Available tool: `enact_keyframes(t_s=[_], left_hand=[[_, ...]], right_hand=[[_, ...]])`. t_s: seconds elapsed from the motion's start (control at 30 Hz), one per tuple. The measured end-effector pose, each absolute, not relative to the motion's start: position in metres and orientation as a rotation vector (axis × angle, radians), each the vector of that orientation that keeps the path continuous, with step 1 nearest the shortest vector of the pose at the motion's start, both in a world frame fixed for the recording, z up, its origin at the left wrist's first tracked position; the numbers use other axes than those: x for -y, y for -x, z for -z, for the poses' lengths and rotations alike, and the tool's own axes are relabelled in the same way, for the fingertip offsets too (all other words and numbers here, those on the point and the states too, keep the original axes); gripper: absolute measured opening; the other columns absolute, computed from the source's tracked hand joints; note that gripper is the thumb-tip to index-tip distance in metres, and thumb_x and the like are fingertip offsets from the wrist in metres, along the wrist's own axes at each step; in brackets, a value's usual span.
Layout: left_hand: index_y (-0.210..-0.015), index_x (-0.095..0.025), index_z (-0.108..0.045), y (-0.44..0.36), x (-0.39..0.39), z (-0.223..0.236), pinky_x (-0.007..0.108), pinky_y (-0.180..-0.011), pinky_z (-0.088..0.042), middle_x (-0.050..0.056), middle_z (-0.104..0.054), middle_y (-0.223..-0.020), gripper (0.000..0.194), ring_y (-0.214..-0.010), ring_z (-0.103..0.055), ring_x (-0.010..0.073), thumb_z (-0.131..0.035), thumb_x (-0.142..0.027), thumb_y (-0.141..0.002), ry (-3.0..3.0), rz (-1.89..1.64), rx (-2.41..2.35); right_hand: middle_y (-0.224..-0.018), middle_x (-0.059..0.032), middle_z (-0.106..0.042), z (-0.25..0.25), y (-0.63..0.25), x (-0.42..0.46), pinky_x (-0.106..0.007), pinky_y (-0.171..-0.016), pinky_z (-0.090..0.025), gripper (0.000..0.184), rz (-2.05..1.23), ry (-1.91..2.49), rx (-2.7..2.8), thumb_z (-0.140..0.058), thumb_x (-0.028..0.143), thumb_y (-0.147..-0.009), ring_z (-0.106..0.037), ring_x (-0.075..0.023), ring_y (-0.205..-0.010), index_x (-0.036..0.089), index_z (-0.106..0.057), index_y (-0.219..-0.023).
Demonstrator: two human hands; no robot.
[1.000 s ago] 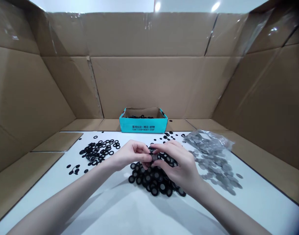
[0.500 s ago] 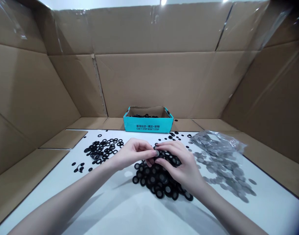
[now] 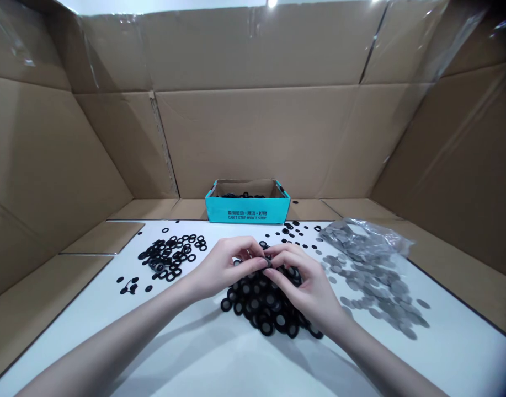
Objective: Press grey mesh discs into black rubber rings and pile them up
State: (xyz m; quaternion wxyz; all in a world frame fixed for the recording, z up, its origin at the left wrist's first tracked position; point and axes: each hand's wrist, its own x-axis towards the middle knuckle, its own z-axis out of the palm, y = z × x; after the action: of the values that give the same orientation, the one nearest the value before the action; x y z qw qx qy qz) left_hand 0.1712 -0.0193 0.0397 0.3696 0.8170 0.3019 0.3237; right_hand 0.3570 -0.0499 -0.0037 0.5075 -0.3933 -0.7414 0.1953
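Note:
My left hand [image 3: 222, 267] and my right hand [image 3: 304, 281] meet fingertip to fingertip above a heap of black rings fitted with grey mesh discs [image 3: 269, 306]. Both hands pinch one small black ring [image 3: 268, 263] between thumbs and forefingers. Whether a disc sits in that ring is hidden by the fingers. The hands hover just over the heap on the white table [image 3: 219, 358].
Plain black rings [image 3: 170, 255] lie in a pile at the left, with a few strays nearby. Grey mesh discs [image 3: 372, 284] spill from a clear bag [image 3: 360, 234] at the right. A teal box [image 3: 248, 208] holding black rings stands at the back. Cardboard walls [image 3: 273, 138] surround the table.
The hands stay together on the small ring, fingers shifting slightly. The view has wobbled a little; the piles have not moved.

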Motion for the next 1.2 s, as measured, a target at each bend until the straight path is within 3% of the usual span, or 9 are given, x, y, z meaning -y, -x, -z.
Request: enact_keyframes(t_s=[0.27, 0.6, 0.87, 1.2], left_hand=[[-0.085, -0.014, -0.059, -0.166, 0.019, -0.044, 0.023, -0.067, -0.046, 0.002, -0.061, -0.082, 0.015, -0.074, -0.056, 0.0128, -0.053, -0.026, -0.092, -2.142, -0.669, -0.708], [-0.084, -0.015, -0.057, -0.164, 0.018, -0.047, 0.022, -0.066, -0.046, 0.001, -0.061, -0.079, 0.014, -0.072, -0.057, 0.0118, -0.054, -0.026, -0.092, -2.197, -0.648, -0.715], [-0.082, -0.016, -0.056, -0.162, 0.024, -0.055, 0.020, -0.064, -0.041, -0.001, -0.061, -0.078, 0.010, -0.070, -0.055, 0.0107, -0.054, -0.019, -0.092, -2.432, -0.573, -0.744], [-0.083, -0.016, -0.061, -0.163, 0.026, -0.052, 0.019, -0.061, -0.041, -0.001, -0.063, -0.072, 0.007, -0.066, -0.057, 0.0108, -0.056, -0.015, -0.088, -2.406, -0.595, -0.805]], right_hand=[[-0.091, -0.0049, -0.058, -0.003, -0.360, 0.051, -0.033, -0.080, -0.045, 0.019, -0.631, 0.889, 1.787, -0.058, 0.023, -0.086, -0.057, -0.0188, -0.090, 0.021, -0.048, -0.069], [-0.085, -0.0046, -0.054, -0.008, -0.361, 0.053, -0.034, -0.077, -0.047, 0.019, -0.589, 0.861, 1.852, -0.055, 0.023, -0.087, -0.056, -0.0192, -0.084, 0.022, -0.047, -0.070], [-0.086, -0.0045, -0.054, -0.006, -0.360, 0.054, -0.034, -0.076, -0.048, 0.017, -0.574, 0.845, 1.858, -0.055, 0.019, -0.086, -0.056, -0.0187, -0.085, 0.021, -0.049, -0.071], [-0.100, -0.0074, -0.060, 0.001, -0.361, 0.051, -0.042, -0.086, -0.047, 0.007, -0.253, 0.938, 1.884, -0.060, 0.018, -0.086, -0.057, -0.0234, -0.099, 0.023, -0.062, -0.082]])
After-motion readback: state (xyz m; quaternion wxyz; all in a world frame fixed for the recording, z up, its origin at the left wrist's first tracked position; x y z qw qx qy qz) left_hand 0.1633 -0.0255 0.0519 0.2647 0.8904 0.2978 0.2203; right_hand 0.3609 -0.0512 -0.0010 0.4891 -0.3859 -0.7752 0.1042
